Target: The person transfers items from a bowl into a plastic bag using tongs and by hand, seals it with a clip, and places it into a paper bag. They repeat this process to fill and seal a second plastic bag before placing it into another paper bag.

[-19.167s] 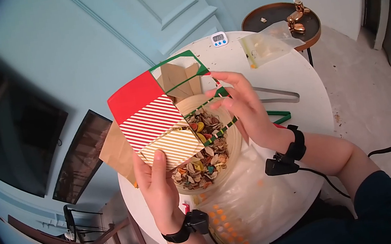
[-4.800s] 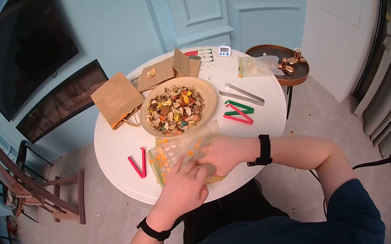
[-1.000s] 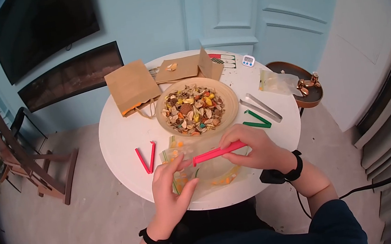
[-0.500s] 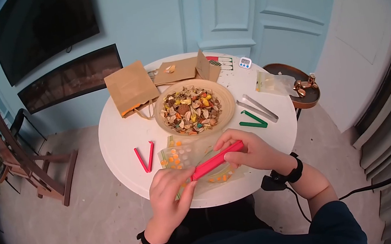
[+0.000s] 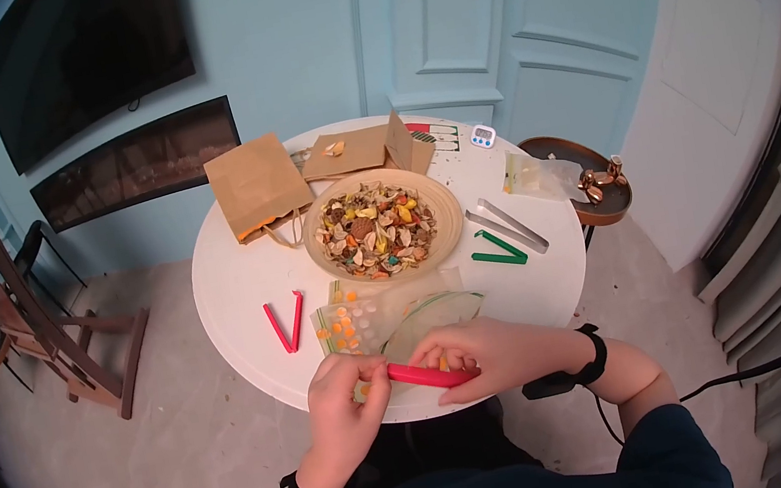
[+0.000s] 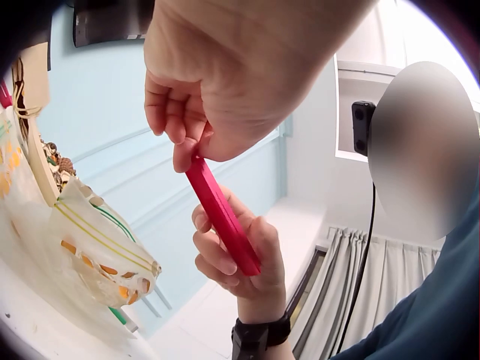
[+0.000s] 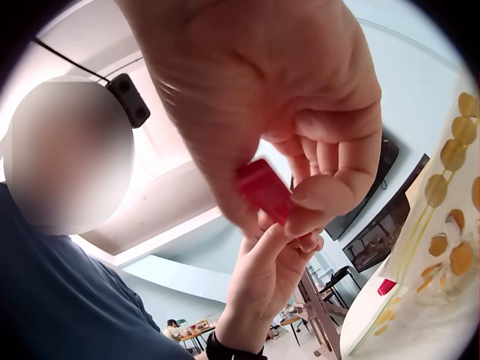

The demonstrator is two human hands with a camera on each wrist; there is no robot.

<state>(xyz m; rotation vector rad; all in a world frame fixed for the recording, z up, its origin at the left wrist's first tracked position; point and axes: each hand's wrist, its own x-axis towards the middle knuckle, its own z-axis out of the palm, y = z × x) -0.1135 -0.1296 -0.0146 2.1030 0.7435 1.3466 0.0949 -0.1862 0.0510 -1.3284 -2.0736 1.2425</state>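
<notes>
A red clip [image 5: 427, 376], its two bars closed together, is held in the air above the near edge of the white table. The left hand [image 5: 347, 403] pinches one end between thumb and fingers. The other end lies in the right hand [image 5: 493, 355], between its thumb and curled fingers; in the left wrist view the clip [image 6: 222, 217] slants between both hands. Just beyond them lies a clear zip bag [image 5: 432, 321] with orange dots, its mouth partly spread, over another dotted bag [image 5: 343, 325].
Behind the bags stands a round wooden bowl [image 5: 453, 220] of dried petals. Right of it lie metal tongs [image 5: 513, 225] and an open green clip [image 5: 501, 253]; a red clip [image 5: 288, 323] lies left. Paper bags [image 5: 257, 183], a timer [image 5: 483, 136] and another plastic bag [image 5: 539, 175] are farther back.
Both hands have come lower, toward the near table edge, with the red clip. The right hand has turned over it, palm more downward, and more of the zip bag's mouth shows.
</notes>
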